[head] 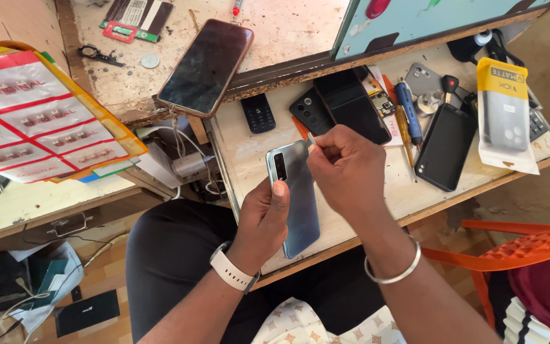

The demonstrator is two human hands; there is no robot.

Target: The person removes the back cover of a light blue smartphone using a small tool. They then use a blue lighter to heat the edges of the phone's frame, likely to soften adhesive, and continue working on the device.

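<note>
Head view looked down on a cluttered wooden counter with a pulled-out tray. On that tray lay a small black keypad phone, two dark phone backs, a blue screwdriver, a black smartphone face up, and a clear packet with a yellow top holding a phone case. On the upper counter a smartphone with a copper-coloured edge rested, screen up, overhanging the edge. The left hand, a white watch at its wrist, was closed around a silvery-blue smartphone, back side up, held just above the tray's near edge. The right hand, a silver bangle at its wrist, had fingers pinched narrowly together at the phone's top corner; whatever they gripped was too small to tell.
</note>
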